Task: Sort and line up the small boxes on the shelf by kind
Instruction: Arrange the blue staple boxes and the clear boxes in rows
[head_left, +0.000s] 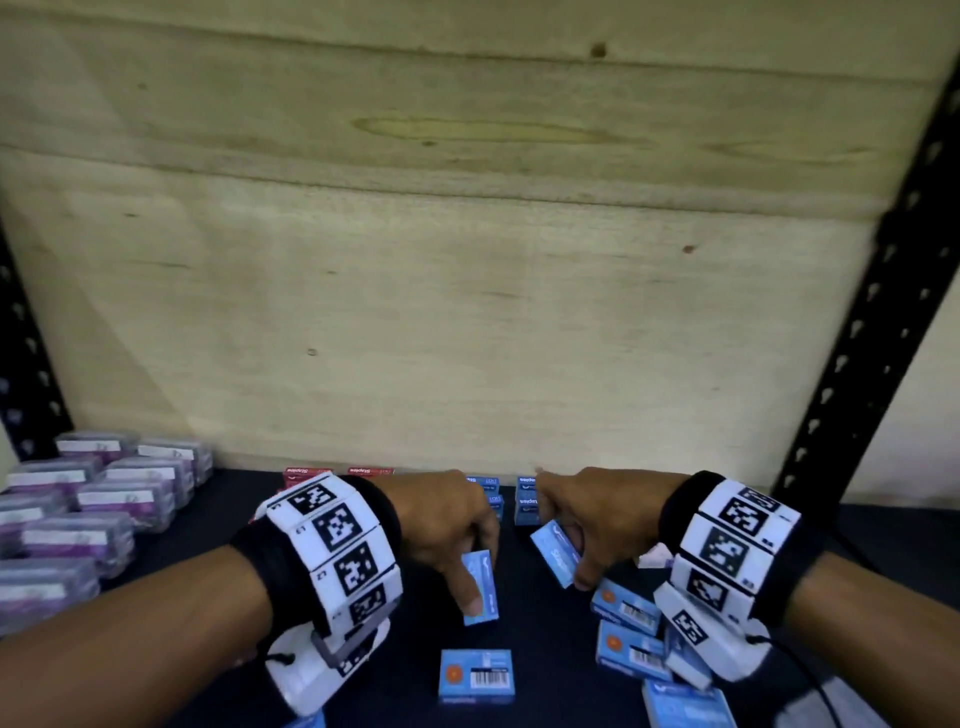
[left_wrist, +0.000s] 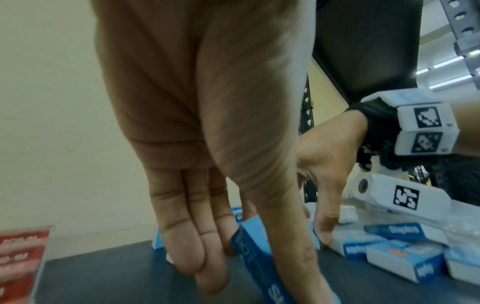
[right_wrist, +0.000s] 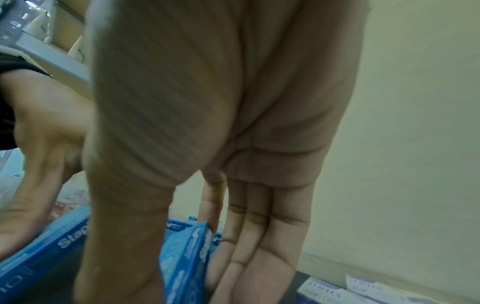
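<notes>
- The left hand (head_left: 447, 525) pinches a light-blue staple box (head_left: 480, 587) between thumb and fingers, holding it on edge over the dark shelf (head_left: 519, 634); the left wrist view shows the thumb along one face and the fingers (left_wrist: 182, 242) on the other.
- The right hand (head_left: 587, 514) grips a second light-blue staple box (head_left: 555, 552), tilted, thumb on its near side and fingers behind it; its index finger points toward the back wall.
- The two held boxes are near each other, apart, in the middle of the shelf.
- At the back of the shelf, against the plywood back panel (head_left: 467, 260), blue staple boxes (head_left: 525, 501) stand in short rows behind the hands, and red staple boxes (head_left: 311, 472) sit to their left.
- One blue box with a barcode (head_left: 476, 675) lies flat alone near the front edge, below the left hand's box.
- A loose heap of blue boxes (head_left: 631, 629) lies under and beside the right wrist, some overlapping.
- Clear cases with purple contents (head_left: 93, 499) stand in rows at the left end of the shelf, well apart from the blue ones.
- Both wrists wear bands with black-and-white markers (head_left: 337, 545).
</notes>
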